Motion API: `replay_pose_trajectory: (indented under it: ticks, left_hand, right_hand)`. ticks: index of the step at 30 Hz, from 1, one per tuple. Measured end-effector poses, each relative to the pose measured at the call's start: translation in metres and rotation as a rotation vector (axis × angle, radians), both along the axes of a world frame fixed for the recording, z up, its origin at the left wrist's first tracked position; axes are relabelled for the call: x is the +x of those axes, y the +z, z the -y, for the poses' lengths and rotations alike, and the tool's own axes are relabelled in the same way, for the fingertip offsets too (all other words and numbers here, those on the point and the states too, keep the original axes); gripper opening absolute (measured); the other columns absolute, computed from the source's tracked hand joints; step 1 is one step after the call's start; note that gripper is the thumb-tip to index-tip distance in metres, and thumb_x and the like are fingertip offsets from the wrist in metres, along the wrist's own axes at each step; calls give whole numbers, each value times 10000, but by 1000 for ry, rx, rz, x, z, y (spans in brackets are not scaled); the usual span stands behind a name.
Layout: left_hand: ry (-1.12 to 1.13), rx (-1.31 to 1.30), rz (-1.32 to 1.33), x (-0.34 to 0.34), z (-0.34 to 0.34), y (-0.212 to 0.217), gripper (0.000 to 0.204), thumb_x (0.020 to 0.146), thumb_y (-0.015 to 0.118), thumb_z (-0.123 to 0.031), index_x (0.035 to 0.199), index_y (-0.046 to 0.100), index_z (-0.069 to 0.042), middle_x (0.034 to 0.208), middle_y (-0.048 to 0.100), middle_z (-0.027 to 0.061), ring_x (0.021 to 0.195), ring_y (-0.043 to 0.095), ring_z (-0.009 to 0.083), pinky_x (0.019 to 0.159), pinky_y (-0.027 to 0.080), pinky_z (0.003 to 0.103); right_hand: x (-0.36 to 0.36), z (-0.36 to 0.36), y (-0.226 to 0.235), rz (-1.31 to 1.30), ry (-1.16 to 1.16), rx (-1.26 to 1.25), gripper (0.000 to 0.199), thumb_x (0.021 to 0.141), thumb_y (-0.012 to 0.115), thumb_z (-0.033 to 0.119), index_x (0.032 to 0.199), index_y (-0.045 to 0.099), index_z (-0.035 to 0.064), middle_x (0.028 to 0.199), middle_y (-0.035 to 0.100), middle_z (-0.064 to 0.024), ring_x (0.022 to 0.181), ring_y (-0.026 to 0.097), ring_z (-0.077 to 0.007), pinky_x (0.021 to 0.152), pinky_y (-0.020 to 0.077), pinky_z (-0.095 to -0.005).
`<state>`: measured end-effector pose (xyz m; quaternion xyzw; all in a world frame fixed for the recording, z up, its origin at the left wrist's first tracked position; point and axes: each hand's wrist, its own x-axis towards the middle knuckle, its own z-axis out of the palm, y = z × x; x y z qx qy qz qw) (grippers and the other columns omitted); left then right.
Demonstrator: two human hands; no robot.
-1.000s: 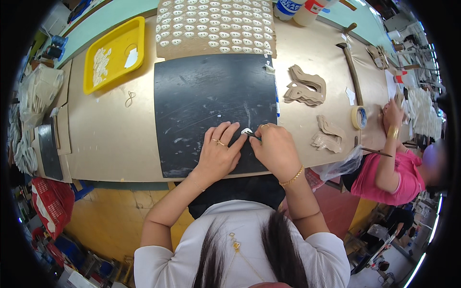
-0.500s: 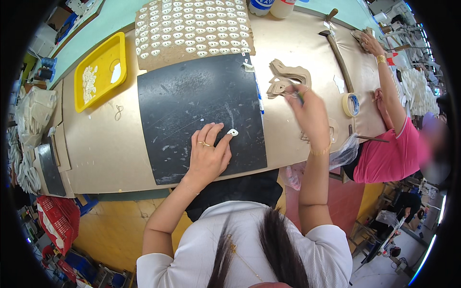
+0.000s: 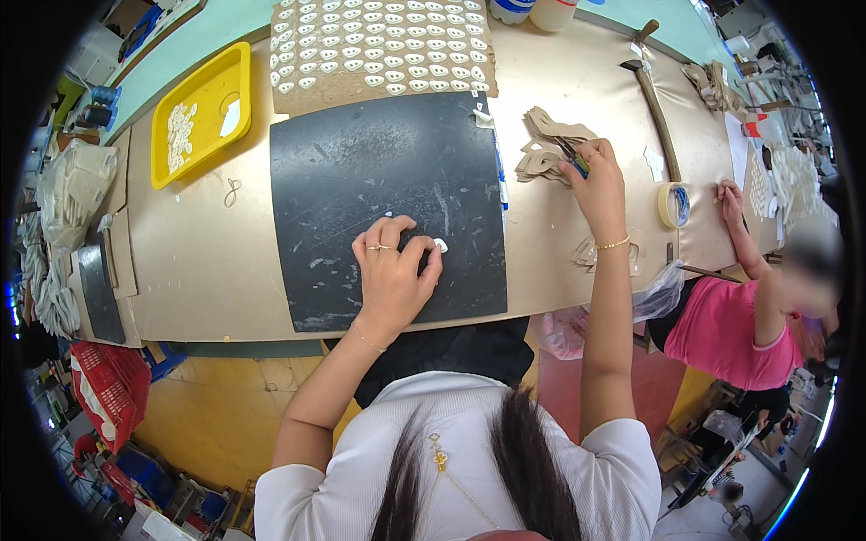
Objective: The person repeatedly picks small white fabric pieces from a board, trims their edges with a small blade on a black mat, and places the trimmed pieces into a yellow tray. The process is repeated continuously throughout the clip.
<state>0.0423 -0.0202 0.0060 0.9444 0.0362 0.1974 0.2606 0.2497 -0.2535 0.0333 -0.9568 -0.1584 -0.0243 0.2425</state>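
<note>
On the black board (image 3: pixel 361 162), my left hand (image 3: pixel 392 266) rests with bent fingers apart, its thumb beside a small white cut piece (image 3: pixel 440 244). A tiny white scrap lies close to its fingertips. Further right, my right hand (image 3: pixel 598 185) grips a slim two-pronged tool (image 3: pixel 572 153) with dark prongs and a partly green handle; I cannot tell whether it is tweezers or snips. Its prongs are over a loose pile of curved beige pieces (image 3: pixel 539 162). From this view, contact between prongs and pile cannot be made out.
Rows of white pieces cover a cardboard sheet (image 3: pixel 383 93) behind the board. A yellow tray (image 3: pixel 164 135) with white bits stands left. To the right lie a hammer (image 3: pixel 657 113) and a tape roll (image 3: pixel 667 206). A co-worker in pink (image 3: pixel 722 334) sits at the right edge.
My right hand has moved slightly right and up, and the tool in it shows more clearly. My left fingers have curled more. The co-worker's raised arm has come down from the far pile.
</note>
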Motion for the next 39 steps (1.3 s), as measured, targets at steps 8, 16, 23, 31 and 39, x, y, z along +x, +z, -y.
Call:
replay_pose_trajectory:
  ticks: [8, 16, 23, 31, 39]
  left_hand:
    - [65, -61, -89, 3, -1, 8, 447, 797, 794, -164, 1164, 553, -80, 1186, 534, 100, 1184, 483, 299, 975, 323, 445]
    - [76, -205, -20, -30, -11, -6, 361, 861, 724, -90, 1178, 553, -71, 1202, 550, 138, 1152, 516, 318, 983, 350, 452]
    - [-41, -182, -4, -39, -18, -4, 323, 812, 718, -28, 1106, 591, -72, 1213, 603, 106, 1166, 566, 312, 977, 380, 466]
    - [-179, -66, -15, -37, -16, -3, 299, 799, 706, -17, 1071, 607, -89, 1287, 630, 77, 1224, 563, 285, 986, 370, 455]
    - [-253, -33, -54, -37, -16, 1, 319, 770, 705, -7, 1062, 605, -89, 1342, 632, 72, 1238, 561, 280, 975, 373, 461]
  right_hand:
    - [-26, 7, 29, -208, -68, 335, 175, 949, 703, 165, 1037, 692, 14, 775, 697, -66, 673, 606, -129, 628, 466, -273]
    - [-100, -45, 3, -735, 98, 639, 231, 945, 731, 237, 972, 693, 10, 758, 694, -28, 674, 593, -74, 628, 472, -266]
    - [-121, -74, -9, -680, 187, 467, 288, 926, 740, 258, 946, 670, -21, 743, 691, -158, 631, 658, -225, 607, 482, -345]
    - [-122, -81, -1, -624, 112, 332, 283, 924, 759, 250, 861, 642, -1, 618, 607, -42, 593, 490, -69, 543, 414, -279]
    - [-122, -85, 8, -634, 97, 289, 284, 903, 741, 230, 893, 648, -38, 700, 651, -207, 597, 649, -316, 574, 468, -394]
